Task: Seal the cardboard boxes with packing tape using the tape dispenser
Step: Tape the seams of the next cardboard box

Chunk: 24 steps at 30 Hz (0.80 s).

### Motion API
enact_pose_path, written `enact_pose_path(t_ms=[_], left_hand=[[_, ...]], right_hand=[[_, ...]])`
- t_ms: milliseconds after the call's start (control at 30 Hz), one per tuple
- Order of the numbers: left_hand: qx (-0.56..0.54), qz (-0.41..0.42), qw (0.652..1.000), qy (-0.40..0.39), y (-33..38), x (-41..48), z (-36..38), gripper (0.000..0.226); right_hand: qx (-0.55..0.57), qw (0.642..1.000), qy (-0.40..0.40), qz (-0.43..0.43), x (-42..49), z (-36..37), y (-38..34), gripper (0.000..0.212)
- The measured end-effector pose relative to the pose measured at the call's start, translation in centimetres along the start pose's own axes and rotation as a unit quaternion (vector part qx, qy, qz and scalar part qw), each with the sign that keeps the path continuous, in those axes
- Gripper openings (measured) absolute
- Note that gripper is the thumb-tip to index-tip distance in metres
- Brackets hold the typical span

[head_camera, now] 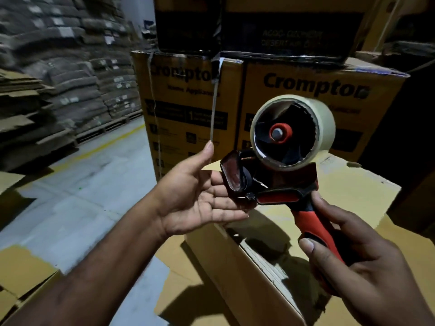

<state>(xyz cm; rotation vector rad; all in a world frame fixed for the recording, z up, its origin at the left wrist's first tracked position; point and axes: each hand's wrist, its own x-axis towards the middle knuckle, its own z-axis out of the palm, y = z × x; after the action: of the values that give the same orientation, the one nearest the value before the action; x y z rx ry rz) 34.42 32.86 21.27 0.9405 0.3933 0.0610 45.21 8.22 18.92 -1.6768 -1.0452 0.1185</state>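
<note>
One tape dispenser [282, 182], judged light and rigid, is gripped by its handle [313, 224] in the right hand [353, 267] at five o'clock; the left hand [197, 201] is held open beside it.

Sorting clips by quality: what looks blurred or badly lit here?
Head view: tape dispenser, left hand and right hand fairly sharp; stacked sacks on the left smeared by blur; lighting dim, with hard shadows on the cardboard box below.

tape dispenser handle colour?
Red with black trim, seen in the head view: tape dispenser handle, held by the right hand.
</note>
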Motion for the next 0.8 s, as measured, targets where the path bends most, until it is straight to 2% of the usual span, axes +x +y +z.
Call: enact_pose_path(t_ms=[167, 400, 500, 600, 800], left_hand=[[0.012, -0.01, 0.998, 0.063, 0.5, 0.1, 0.1, 0.095], [0.01, 0.005, 0.991, 0.134, 2.3, 0.6, -1.6, 0.052], [0.021, 0.009, 0.992, 0.128, 3.3, 0.4, -2.7, 0.037], [0.042, 0.004, 0.993, 0.109, 4.0, 0.0, -3.8, 0.033], [0.017, 0.0, 0.996, 0.083, 4.1, 0.2, -5.5, 0.029]], right_hand=[[-0.052, 0.998, -0.015, -0.017, 0.4, -0.1, 0.6, 0.063], [-0.042, 0.992, -0.021, -0.117, 3.0, 2.1, 0.6, 0.066], [-0.048, 0.987, -0.021, -0.153, 4.0, 2.9, 0.6, 0.067], [-0.032, 0.986, -0.022, -0.16, 4.5, 3.6, 1.0, 0.065], [0.019, 0.99, -0.017, -0.141, 4.7, 5.1, 1.5, 0.064]])
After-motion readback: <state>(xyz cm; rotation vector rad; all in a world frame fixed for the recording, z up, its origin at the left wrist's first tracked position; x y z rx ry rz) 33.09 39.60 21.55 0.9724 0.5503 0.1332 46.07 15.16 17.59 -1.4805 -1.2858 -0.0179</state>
